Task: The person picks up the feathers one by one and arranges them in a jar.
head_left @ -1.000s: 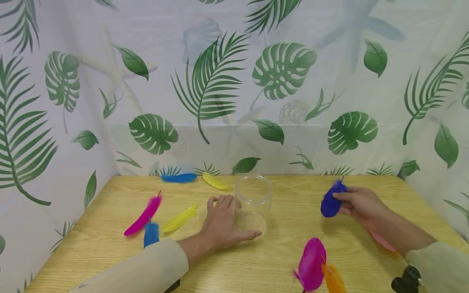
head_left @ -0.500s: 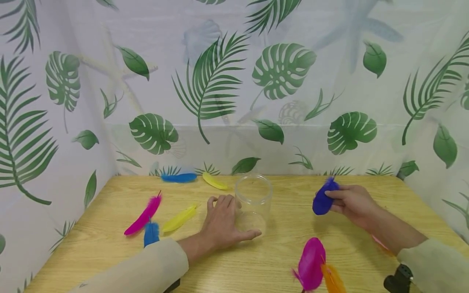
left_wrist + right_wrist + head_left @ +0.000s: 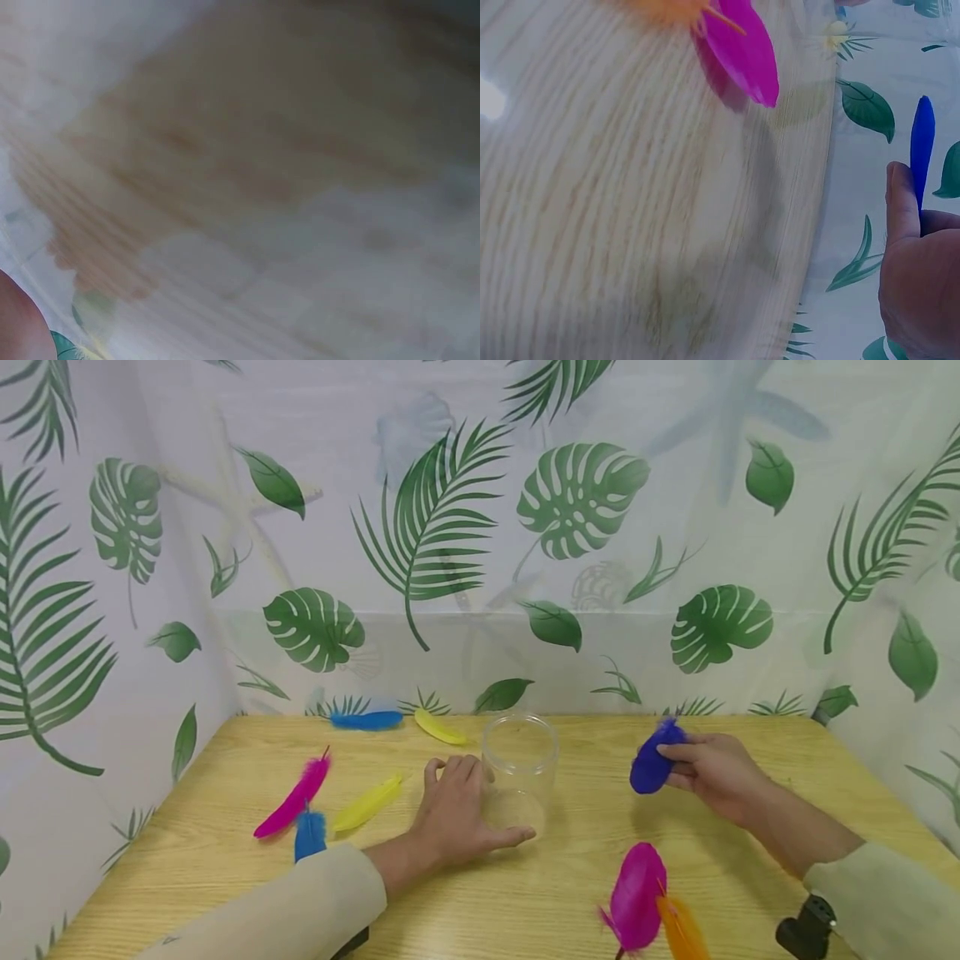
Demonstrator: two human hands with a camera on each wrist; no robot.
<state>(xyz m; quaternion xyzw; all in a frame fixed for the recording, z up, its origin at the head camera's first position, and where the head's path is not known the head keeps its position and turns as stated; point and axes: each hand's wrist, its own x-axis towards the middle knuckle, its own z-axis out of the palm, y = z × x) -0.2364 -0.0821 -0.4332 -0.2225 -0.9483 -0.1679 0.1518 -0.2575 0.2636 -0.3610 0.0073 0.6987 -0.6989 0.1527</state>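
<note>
A clear plastic jar [image 3: 521, 768] stands upright on the wooden table, its round mouth facing up. My left hand [image 3: 457, 814] holds it from the left side, the thumb stretched across the front near the base and the fingers bent at the far left. In the left wrist view, the close-up is mostly a blurred, see-through surface with a bit of hand [image 3: 22, 322]. To the right of the jar, my right hand [image 3: 720, 777] pinches a dark blue feather [image 3: 654, 762] between thumb and fingers above the table. The right wrist view shows this feather [image 3: 923, 146] edge-on.
Left of the jar lie a magenta feather [image 3: 296, 797], two blue feathers [image 3: 367, 720] and two yellow feathers [image 3: 371, 804]. At the front right, another magenta feather [image 3: 637, 897] touches an orange feather [image 3: 682, 931]. A leaf-patterned curtain [image 3: 465, 527] walls the table's back and sides.
My right hand has moved left with the dark blue feather, closer to the jar. The pink feather seen earlier under the right forearm is now hidden. My left hand and the jar stay put.
</note>
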